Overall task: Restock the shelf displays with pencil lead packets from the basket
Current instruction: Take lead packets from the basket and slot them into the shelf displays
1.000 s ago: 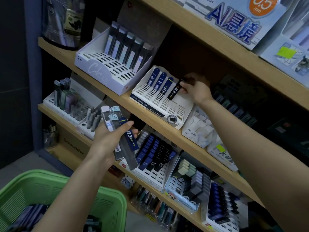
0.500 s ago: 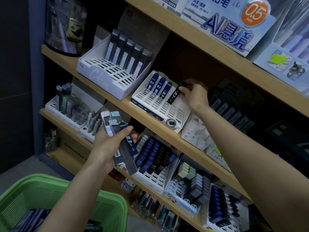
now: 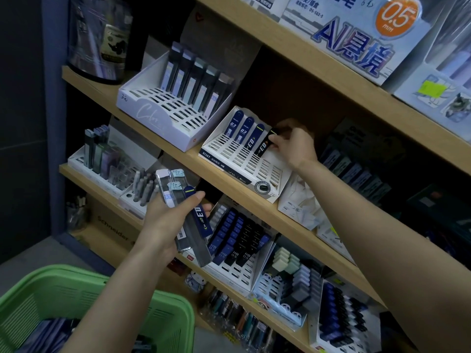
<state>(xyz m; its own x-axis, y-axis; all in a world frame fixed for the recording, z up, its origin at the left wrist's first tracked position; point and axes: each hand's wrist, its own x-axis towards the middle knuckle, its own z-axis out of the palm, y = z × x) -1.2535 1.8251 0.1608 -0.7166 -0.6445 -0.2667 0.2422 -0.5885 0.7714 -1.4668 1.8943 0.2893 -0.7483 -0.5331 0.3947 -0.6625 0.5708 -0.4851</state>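
Pinched in the right hand, a black packet stands in the white rack, just right of three blue packets; left hand grips spare packets; basket near left.

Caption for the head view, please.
Right hand slots a black packet into the white display; left hand holds spare packets.

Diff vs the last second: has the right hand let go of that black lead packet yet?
No visible change apart from a slight camera shift. The right hand still pinches the top of the black lead packet, which stands in the white display tray. The left hand still grips its bundle of packets. The green basket sits as before.
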